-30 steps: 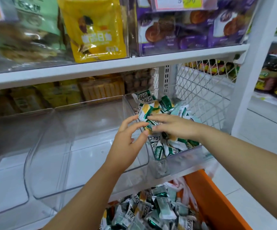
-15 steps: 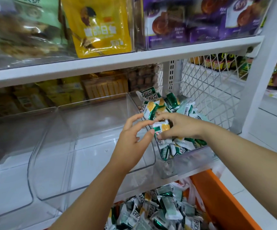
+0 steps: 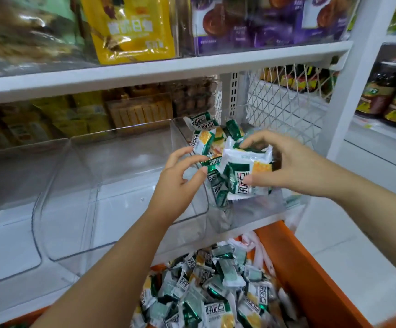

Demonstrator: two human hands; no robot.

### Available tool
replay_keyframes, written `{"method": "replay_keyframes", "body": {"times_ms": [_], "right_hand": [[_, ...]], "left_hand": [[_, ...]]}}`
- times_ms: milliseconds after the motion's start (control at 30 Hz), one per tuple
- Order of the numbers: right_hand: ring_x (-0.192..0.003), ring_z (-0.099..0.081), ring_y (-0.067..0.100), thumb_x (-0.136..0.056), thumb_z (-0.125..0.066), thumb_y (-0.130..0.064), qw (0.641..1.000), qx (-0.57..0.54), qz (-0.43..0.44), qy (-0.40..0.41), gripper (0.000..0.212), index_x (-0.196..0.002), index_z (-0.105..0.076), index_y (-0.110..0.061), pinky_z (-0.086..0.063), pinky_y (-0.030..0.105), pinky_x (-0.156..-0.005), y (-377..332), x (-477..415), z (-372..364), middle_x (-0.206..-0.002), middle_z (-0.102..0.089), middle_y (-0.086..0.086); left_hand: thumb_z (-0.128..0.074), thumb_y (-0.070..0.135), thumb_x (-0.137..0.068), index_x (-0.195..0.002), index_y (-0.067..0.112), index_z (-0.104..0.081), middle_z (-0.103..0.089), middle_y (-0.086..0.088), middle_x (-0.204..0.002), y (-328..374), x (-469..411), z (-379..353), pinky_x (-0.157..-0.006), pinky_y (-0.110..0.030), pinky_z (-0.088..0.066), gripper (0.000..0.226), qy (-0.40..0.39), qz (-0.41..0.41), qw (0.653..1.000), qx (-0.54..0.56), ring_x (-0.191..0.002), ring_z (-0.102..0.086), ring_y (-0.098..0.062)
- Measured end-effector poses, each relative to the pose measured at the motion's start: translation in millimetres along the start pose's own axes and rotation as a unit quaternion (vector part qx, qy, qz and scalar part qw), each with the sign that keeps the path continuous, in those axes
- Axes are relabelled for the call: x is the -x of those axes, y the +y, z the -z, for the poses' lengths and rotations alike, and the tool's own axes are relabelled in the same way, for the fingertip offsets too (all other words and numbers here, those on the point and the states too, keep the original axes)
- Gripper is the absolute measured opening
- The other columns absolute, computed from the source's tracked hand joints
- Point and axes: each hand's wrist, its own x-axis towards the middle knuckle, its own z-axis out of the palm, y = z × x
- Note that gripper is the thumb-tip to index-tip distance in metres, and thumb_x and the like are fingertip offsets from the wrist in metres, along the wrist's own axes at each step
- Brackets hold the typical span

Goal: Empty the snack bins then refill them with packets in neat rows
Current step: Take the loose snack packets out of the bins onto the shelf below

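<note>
My right hand point(image 3: 294, 166) grips a bunch of green-and-white snack packets point(image 3: 244, 176), lifted above the right clear bin point(image 3: 258, 211). More packets point(image 3: 206, 138) lie at the back of that bin. My left hand point(image 3: 180, 178) hovers beside the bunch with fingers curled loosely, holding nothing; whether its fingertips touch a packet is unclear. The middle clear bin point(image 3: 111, 204) holds nothing. Below, an orange crate point(image 3: 310, 275) holds a heap of the same packets point(image 3: 211, 292).
A third clear bin point(image 3: 7, 209) stands at the left. The white shelf board point(image 3: 168, 67) above carries yellow and purple snack bags. A white wire mesh point(image 3: 287, 102) closes the right side, with bottles on the neighbouring shelf.
My right hand has gathered a bunch of packets and raised it out of the right bin toward me. My left hand stayed beside it. The camera moved closer.
</note>
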Motion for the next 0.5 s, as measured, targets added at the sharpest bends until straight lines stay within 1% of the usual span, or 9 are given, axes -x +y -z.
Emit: {"method": "replay_keyframes", "body": {"times_ms": [100, 167, 200, 233, 300, 333, 400, 433, 500], "right_hand": [[-0.086, -0.054, -0.009, -0.067, -0.077, -0.044, 0.992, -0.012, -0.016, -0.128, 0.046, -0.107, -0.056, -0.037, -0.039, 0.009, -0.070, -6.2, 37.7, -4.5, -0.097, -0.054, -0.033], [-0.072, -0.051, -0.010, -0.073, -0.078, -0.038, 0.975, 0.032, -0.054, -0.213, 0.045, -0.110, -0.054, -0.038, -0.037, 0.010, -0.064, 9.2, 49.9, -25.1, -0.092, -0.052, -0.035], [-0.073, -0.052, -0.008, -0.075, -0.078, -0.039, 0.964, 0.066, -0.074, -0.246, 0.046, -0.113, -0.053, -0.040, -0.039, 0.012, -0.065, 18.5, 53.9, -39.6, -0.096, -0.052, -0.031], [-0.079, -0.054, -0.006, -0.076, -0.077, -0.041, 0.953, 0.101, -0.086, -0.272, 0.048, -0.116, -0.051, -0.041, -0.044, 0.018, -0.072, 27.9, 57.3, -55.5, -0.104, -0.053, -0.027], [-0.100, -0.056, 0.005, -0.076, -0.076, -0.042, 0.935, 0.162, -0.080, -0.307, 0.057, -0.126, -0.048, -0.038, -0.047, 0.026, -0.088, 44.3, 61.9, -83.0, -0.125, -0.053, -0.014], [-0.103, -0.054, 0.005, -0.077, -0.075, -0.041, 0.931, 0.174, -0.071, -0.313, 0.061, -0.131, -0.048, -0.034, -0.046, 0.021, -0.089, 47.9, 63.2, -90.7, -0.129, -0.052, -0.013], [-0.103, -0.050, -0.002, -0.079, -0.074, -0.036, 0.940, 0.147, -0.066, -0.300, 0.060, -0.133, -0.048, -0.030, -0.039, 0.003, -0.080, 43.0, 63.4, -89.0, -0.124, -0.051, -0.020], [-0.102, -0.051, -0.004, -0.081, -0.074, -0.034, 0.949, 0.122, -0.065, -0.282, 0.056, -0.131, -0.050, -0.029, -0.039, 0.002, -0.080, 36.2, 60.8, -81.9, -0.122, -0.053, -0.021], [-0.099, -0.058, -0.003, -0.082, -0.072, -0.028, 0.975, 0.054, -0.049, -0.211, 0.040, -0.119, -0.059, -0.027, -0.046, 0.009, -0.084, 18.3, 51.7, -62.0, -0.112, -0.061, -0.019]], "left_hand": [[-0.056, 0.027, -0.095, -0.104, 0.044, -0.059, -0.039, 0.010, -0.139, 2.1, 1.4, -1.4, -0.071, 0.005, -0.034, 0.019, 0.001, 0.009, 1.000, 0.004, -0.112, -0.048, -0.007], [-0.056, 0.027, -0.095, -0.106, 0.041, -0.059, -0.039, 0.010, -0.139, 1.6, 3.4, -2.0, -0.072, 0.005, -0.034, 0.018, 0.005, 0.009, 1.000, 0.001, -0.111, -0.050, -0.007], [-0.056, 0.028, -0.095, -0.107, 0.041, -0.059, -0.040, 0.010, -0.139, 1.0, 4.1, -2.3, -0.073, 0.003, -0.035, 0.018, 0.007, 0.006, 1.000, -0.005, -0.111, -0.050, -0.007], [-0.056, 0.029, -0.095, -0.109, 0.041, -0.059, -0.040, 0.010, -0.139, 0.3, 4.6, -2.7, -0.076, -0.001, -0.037, 0.018, 0.008, 0.001, 1.000, -0.011, -0.110, -0.051, -0.007], [-0.056, 0.030, -0.095, -0.110, 0.040, -0.059, -0.040, 0.010, -0.138, -1.0, 5.1, -2.9, -0.077, -0.005, -0.040, 0.019, 0.009, -0.001, 1.000, -0.016, -0.109, -0.052, -0.006], [-0.056, 0.030, -0.095, -0.111, 0.040, -0.060, -0.040, 0.011, -0.138, -1.0, 5.3, -3.1, -0.076, -0.004, -0.040, 0.019, 0.010, 0.001, 1.000, -0.017, -0.107, -0.053, -0.005], [-0.056, 0.029, -0.095, -0.110, 0.040, -0.060, -0.040, 0.012, -0.136, -1.1, 5.3, -3.4, -0.074, -0.001, -0.039, 0.018, 0.011, 0.003, 1.000, -0.015, -0.103, -0.053, -0.001], [-0.056, 0.029, -0.095, -0.109, 0.040, -0.060, -0.040, 0.013, -0.135, -1.2, 5.4, -3.4, -0.074, 0.000, -0.039, 0.018, 0.010, 0.002, 1.000, -0.013, -0.103, -0.052, 0.000], [-0.056, 0.029, -0.095, -0.108, 0.042, -0.059, -0.040, 0.014, -0.134, -1.2, 5.5, -3.0, -0.076, -0.004, -0.041, 0.018, 0.008, -0.001, 1.000, -0.012, -0.103, -0.052, 0.001]]}}
